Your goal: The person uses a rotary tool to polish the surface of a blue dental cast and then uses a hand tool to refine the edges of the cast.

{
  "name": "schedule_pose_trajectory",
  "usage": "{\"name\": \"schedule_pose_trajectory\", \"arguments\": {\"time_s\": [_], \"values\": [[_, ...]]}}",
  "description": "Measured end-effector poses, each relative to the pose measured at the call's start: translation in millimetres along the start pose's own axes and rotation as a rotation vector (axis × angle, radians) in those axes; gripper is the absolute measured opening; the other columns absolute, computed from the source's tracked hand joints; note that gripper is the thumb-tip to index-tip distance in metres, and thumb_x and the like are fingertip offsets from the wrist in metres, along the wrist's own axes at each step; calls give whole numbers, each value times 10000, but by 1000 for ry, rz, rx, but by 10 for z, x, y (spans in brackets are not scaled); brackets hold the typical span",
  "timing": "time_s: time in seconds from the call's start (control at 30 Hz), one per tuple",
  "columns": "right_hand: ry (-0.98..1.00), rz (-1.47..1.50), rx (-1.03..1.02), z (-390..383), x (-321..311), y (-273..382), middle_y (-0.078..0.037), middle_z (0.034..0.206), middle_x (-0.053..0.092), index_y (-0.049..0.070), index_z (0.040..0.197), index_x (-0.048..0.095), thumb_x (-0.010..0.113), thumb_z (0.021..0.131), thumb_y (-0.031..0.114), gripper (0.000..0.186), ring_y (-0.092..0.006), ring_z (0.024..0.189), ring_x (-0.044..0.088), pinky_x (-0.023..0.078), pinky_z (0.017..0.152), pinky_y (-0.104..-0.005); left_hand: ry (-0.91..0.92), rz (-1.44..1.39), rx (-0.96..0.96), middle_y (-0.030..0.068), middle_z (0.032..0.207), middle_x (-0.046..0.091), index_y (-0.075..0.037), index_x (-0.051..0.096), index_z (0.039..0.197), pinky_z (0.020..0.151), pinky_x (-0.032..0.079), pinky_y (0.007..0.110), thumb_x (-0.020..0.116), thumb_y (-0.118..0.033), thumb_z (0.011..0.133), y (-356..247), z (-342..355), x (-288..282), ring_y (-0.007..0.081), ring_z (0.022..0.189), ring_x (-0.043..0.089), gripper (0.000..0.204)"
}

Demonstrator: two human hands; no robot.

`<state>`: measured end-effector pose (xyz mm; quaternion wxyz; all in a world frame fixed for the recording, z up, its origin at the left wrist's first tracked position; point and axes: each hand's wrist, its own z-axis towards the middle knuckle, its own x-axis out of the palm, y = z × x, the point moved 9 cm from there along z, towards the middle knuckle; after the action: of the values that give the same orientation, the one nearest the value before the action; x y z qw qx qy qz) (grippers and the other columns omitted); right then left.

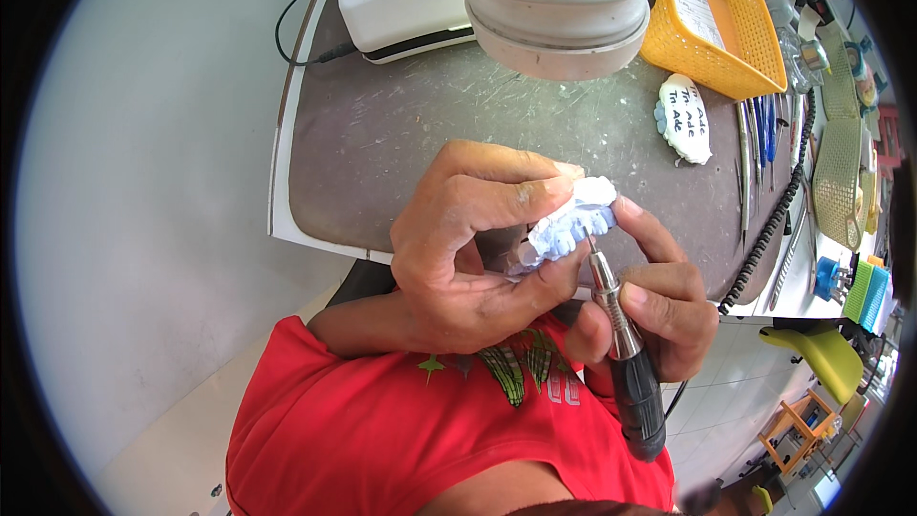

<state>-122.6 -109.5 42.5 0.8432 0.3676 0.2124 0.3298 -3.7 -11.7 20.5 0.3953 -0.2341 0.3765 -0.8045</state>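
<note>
My left hand (pixel 468 239) grips a pale blue and white dental plaster model (pixel 565 229), its row of tooth shapes turned toward the lower right. In my right hand (pixel 669 311) is a rotary handpiece (pixel 626 349) with a silver nose and a black body, held like a pen. Its thin bur tip meets or nearly meets the tooth side of the model; exact contact is too small to tell. The right index finger stretches up to the model's right end. Both hands are just in front of the bench's near edge.
Above the hands hangs a ribbed white suction hose (pixel 559 10). A white machine (pixel 401 0) stands at the back left, a yellow basket (pixel 745 76) at the back right. Another plaster piece (pixel 684 119) lies near several slim tools (pixel 755 148) and a black coiled cord (pixel 778 205).
</note>
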Motion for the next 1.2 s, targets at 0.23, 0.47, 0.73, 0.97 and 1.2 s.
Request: {"name": "schedule_pose_trajectory", "arguments": {"time_s": [0.23,0.47,0.73,0.97,1.2], "values": [[-23,7,2,-16,-11,-8,-78,778,632,61,978,582,837,719,114,367,-420,980,658,573,818,-458,42,9,15,178,1015,605,-14,585,1068,680,542,283,756,39,712,-20,11,20,208,832,647,399],[31,23,1,-12,-9,-2,-84,787,628,55,996,581,841,707,74,389,-423,981,656,573,820,-457,212,70,31,211,1075,523,38,464,1122,804,584,359,701,18,805,-51,9,73,296,956,656,396],[39,2,-16,-12,-4,-5,-82,769,620,53,979,574,835,718,78,370,-413,936,670,584,790,-440,2,-23,26,171,1019,622,-24,614,1068,666,535,272,752,50,694,-13,-3,2,193,821,645,406],[21,9,-6,-5,-23,-6,-75,763,625,52,959,570,845,708,99,375,-408,927,673,589,776,-431,13,11,45,171,1024,628,-25,616,1057,668,535,279,759,38,696,-29,-5,11,206,818,649,393],[14,9,-13,-7,-20,-22,-77,766,628,53,956,565,844,711,104,374,-403,926,674,590,777,-430,8,18,46,168,1026,630,-28,619,1053,671,537,281,758,35,703,-28,-4,9,211,820,651,382]]}}
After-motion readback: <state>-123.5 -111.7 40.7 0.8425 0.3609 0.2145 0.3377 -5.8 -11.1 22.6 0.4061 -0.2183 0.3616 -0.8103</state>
